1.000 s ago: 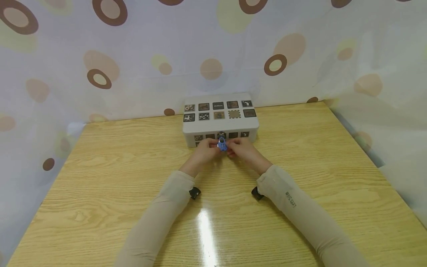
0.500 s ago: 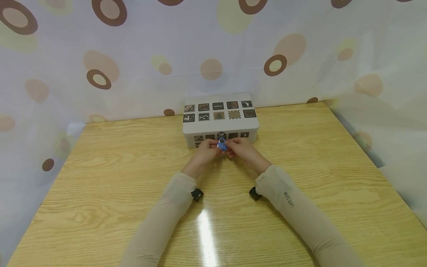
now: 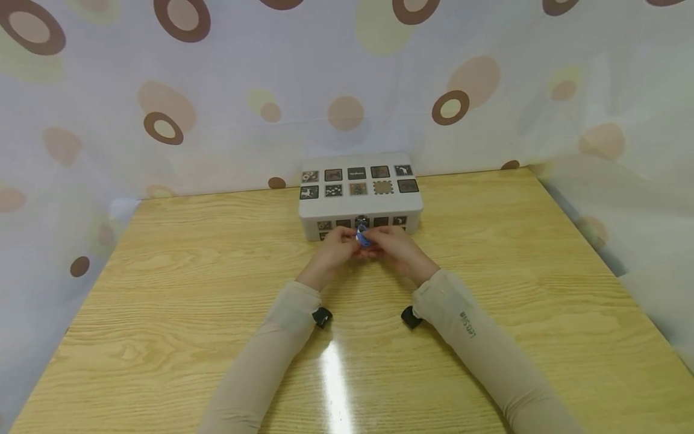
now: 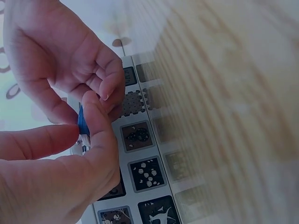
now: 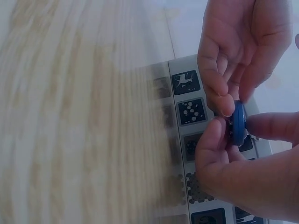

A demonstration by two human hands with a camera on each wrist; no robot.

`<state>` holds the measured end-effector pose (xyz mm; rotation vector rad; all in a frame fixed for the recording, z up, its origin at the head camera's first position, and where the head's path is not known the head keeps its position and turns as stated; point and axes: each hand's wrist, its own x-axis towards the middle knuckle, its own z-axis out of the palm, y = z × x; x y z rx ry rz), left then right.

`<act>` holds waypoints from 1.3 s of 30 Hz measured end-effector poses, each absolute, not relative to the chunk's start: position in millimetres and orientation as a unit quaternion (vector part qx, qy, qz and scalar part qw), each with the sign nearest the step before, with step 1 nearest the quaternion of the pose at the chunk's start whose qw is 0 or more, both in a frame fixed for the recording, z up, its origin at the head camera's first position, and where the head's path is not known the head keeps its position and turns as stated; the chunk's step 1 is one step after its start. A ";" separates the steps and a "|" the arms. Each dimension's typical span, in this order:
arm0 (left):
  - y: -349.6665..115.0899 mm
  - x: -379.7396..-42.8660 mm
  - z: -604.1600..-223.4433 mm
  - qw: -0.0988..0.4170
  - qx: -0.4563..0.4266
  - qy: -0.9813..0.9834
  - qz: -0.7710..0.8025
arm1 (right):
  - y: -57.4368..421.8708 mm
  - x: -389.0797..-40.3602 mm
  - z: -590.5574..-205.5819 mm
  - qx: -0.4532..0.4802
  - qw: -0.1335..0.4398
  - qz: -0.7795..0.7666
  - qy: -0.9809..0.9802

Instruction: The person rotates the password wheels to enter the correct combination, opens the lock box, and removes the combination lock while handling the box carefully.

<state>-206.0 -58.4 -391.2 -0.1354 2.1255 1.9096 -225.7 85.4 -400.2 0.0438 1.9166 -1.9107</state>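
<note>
In left hand (image 3: 332,252), grips small blue piece (image 5: 238,123) between thumb and bent fingers, closed down to the thickness of the piece. In right hand (image 3: 400,248), pinches the same blue piece from the opposite side, with thumb and fingers together on it. Holds blue piece between both hands, directly in front of white box (image 3: 359,204), just below metal clasp (image 3: 361,220). Appears edge-on as a thin, rounded shape from the right wrist; cannot tell from these views whether attached to the clasp or merely held beside it.

For the box: stands closed on wood-grain worktop (image 3: 190,271), near the far edge. Bears square picture motifs (image 3: 333,175) in two rows across the top, with more on the front face, partly hidden behind the hands.

Covered to the wrists by beige sleeves (image 3: 271,349), with dark lettering (image 3: 467,325) on the right one. Fitted at each wrist with black attachment (image 3: 321,317). Backed by white cloth (image 3: 303,132) patterned with brown rings and spots.
</note>
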 end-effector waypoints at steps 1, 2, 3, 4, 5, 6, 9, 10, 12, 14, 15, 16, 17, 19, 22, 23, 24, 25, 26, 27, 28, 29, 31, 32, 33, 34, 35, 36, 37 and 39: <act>-58.5 -205.7 -391.1 0.142 -0.047 0.735 0.661 | 85.6 -225.4 -400.4 0.016 0.218 -0.691 0.689; -58.6 -205.4 -391.0 0.144 -0.047 0.735 0.661 | 85.7 -225.2 -400.6 0.015 0.219 -0.693 0.687; -58.8 -205.1 -390.9 0.146 -0.046 0.735 0.661 | 85.9 -225.4 -400.8 0.015 0.219 -0.694 0.686; -58.9 -205.0 -391.0 0.148 -0.045 0.735 0.661 | 85.9 -225.3 -401.0 0.014 0.219 -0.694 0.686; -58.9 -205.0 -391.3 0.151 -0.045 0.732 0.663 | 85.8 -225.8 -401.6 0.014 0.219 -0.694 0.685; -59.0 -204.7 -391.1 0.154 -0.044 0.730 0.665 | 85.7 -226.0 -402.0 0.014 0.218 -0.694 0.686; -59.2 -203.9 -390.8 0.160 -0.041 0.723 0.670 | 85.0 -226.7 -403.5 0.016 0.215 -0.697 0.684; -59.1 -203.7 -390.5 0.160 -0.041 0.721 0.673 | 84.5 -226.6 -403.6 0.017 0.214 -0.697 0.684; -59.1 -203.4 -390.4 0.160 -0.040 0.720 0.674 | 83.6 -226.3 -403.0 0.022 0.212 -0.699 0.683; -58.9 -203.4 -390.7 0.156 -0.039 0.721 0.674 | 82.8 -225.6 -402.3 0.025 0.210 -0.701 0.681; -58.8 -203.5 -391.0 0.155 -0.039 0.721 0.674 | 82.2 -225.3 -401.8 0.028 0.210 -0.702 0.680; -58.8 -203.6 -391.2 0.154 -0.039 0.721 0.674 | 81.9 -225.0 -401.4 0.028 0.209 -0.702 0.680; -58.8 -203.7 -391.2 0.153 -0.039 0.721 0.675 | 81.6 -224.8 -401.2 0.030 0.208 -0.703 0.680; -58.8 -203.6 -390.7 0.152 -0.039 0.720 0.676 | 81.0 -224.8 -401.2 0.032 0.207 -0.703 0.680; -59.2 -203.4 -389.6 0.153 -0.039 0.718 0.678 | 80.2 -224.8 -401.1 0.034 0.206 -0.704 0.679; -59.3 -203.4 -389.2 0.154 -0.039 0.718 0.678 | 80.1 -224.9 -401.1 0.035 0.205 -0.704 0.679; -59.5 -203.4 -388.9 0.155 -0.040 0.718 0.677 | 79.9 -225.0 -401.3 0.034 0.206 -0.704 0.678; -59.6 -203.4 -388.7 0.157 -0.040 0.718 0.677 | 79.9 -225.2 -401.5 0.033 0.207 -0.705 0.677; -59.7 -203.6 -388.7 0.158 -0.040 0.719 0.676 | 79.9 -225.3 -401.5 0.031 0.207 -0.705 0.677; -59.7 -203.8 -388.8 0.159 -0.040 0.719 0.675 | 80.0 -225.5 -401.7 0.030 0.208 -0.706 0.676; -59.6 -204.0 -388.9 0.159 -0.041 0.720 0.674 | 80.1 -225.9 -402.1 0.030 0.209 -0.706 0.676; -59.4 -204.2 -388.9 0.160 -0.041 0.720 0.674 | 80.2 -226.3 -402.6 0.029 0.210 -0.708 0.674; -59.2 -204.5 -389.0 0.160 -0.043 0.721 0.673 | 80.6 -226.8 -403.5 0.026 0.213 -0.710 0.670; -59.2 -204.5 -388.9 0.159 -0.043 0.721 0.673 | 80.9 -227.0 -403.7 0.025 0.214 -0.712 0.668; -59.1 -204.6 -389.1 0.158 -0.043 0.721 0.673 | 81.2 -227.2 -403.9 0.024 0.217 -0.716 0.664; -59.0 -204.7 -389.1 0.159 -0.044 0.721 0.673 | 81.4 -227.4 -403.9 0.023 0.219 -0.720 0.659; -59.0 -204.8 -388.9 0.159 -0.045 0.721 0.672 | 81.7 -227.3 -403.6 0.022 0.222 -0.723 0.653; -59.1 -204.8 -388.7 0.160 -0.046 0.722 0.672 | 82.0 -227.2 -403.0 0.022 0.224 -0.727 0.649; -59.2 -204.8 -388.4 0.161 -0.047 0.722 0.671 | 82.2 -227.3 -402.3 0.021 0.227 -0.730 0.644; -59.5 -204.7 -387.4 0.161 -0.047 0.723 0.670 | 82.8 -227.1 -400.6 0.024 0.232 -0.735 0.636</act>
